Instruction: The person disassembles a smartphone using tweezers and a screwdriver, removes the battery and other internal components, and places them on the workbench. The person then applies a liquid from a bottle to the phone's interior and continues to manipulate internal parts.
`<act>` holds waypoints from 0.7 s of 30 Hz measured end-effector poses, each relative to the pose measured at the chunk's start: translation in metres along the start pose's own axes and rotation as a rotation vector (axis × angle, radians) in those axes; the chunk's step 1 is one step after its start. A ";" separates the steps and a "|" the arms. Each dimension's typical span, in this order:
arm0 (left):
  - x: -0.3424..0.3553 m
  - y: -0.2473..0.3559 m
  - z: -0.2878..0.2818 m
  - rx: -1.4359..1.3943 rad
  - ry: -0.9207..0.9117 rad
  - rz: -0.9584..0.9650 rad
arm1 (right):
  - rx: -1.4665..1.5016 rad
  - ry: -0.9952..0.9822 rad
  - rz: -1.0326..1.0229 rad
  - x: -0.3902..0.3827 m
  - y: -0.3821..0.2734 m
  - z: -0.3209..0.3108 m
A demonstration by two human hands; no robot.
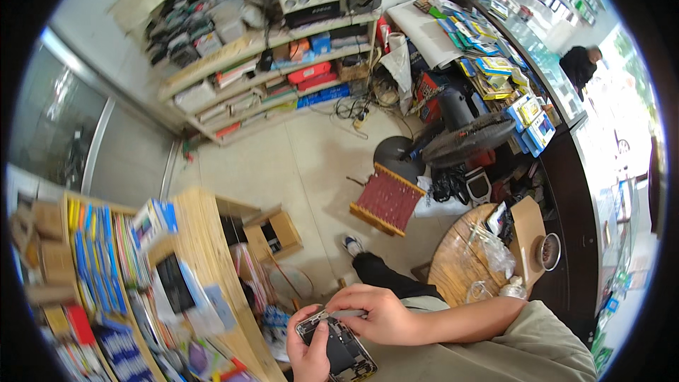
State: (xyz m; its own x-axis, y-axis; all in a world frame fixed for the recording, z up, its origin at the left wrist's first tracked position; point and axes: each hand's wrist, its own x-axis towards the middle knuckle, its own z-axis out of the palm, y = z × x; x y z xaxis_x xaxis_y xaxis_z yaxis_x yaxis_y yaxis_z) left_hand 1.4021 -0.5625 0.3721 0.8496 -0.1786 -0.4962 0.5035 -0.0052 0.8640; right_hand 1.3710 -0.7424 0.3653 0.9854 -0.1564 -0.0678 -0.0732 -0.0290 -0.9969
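An opened phone [341, 351] lies tilted low in the middle of the head view, its dark battery and inner parts bare. My left hand [308, 355] is closed round its left side, the thumb lying across the upper inner parts. My right hand [382, 316] comes in from the right over the phone's top end. Its fingers pinch a slim grey tool [349, 313] whose exact kind I cannot make out. The tool's tip is close to my left thumb and hidden among the fingers.
A round wooden table [453, 262] with plastic bags and a bowl [548, 252] stands at right. Ahead are a red slatted stool [389, 199] and a fan [470, 138]. Wooden shelving [205, 240] fills the left. A person [580, 67] is beyond the counter.
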 end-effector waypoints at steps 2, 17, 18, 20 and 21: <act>0.061 0.034 0.026 0.063 -0.083 0.032 | 0.026 0.046 0.033 0.061 -0.002 -0.025; 0.426 0.301 0.234 -0.146 -0.351 -0.164 | 0.085 0.383 -0.066 0.481 -0.095 -0.300; 0.449 0.314 0.244 -0.139 -0.398 -0.211 | 0.052 0.459 -0.162 0.515 -0.095 -0.334; 0.494 0.340 0.269 -0.099 -0.447 -0.277 | 0.075 0.571 -0.037 0.582 -0.094 -0.407; 0.517 0.353 0.284 -0.102 -0.475 -0.301 | 0.067 0.611 -0.141 0.613 -0.094 -0.445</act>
State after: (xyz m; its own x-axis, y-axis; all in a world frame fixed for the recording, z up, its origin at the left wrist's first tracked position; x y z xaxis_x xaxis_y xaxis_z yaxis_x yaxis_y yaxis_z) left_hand 1.9747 -0.9361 0.4445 0.5144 -0.6069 -0.6059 0.7453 -0.0332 0.6659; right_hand 1.9136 -1.2745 0.4349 0.7173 -0.6922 0.0799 0.0804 -0.0317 -0.9963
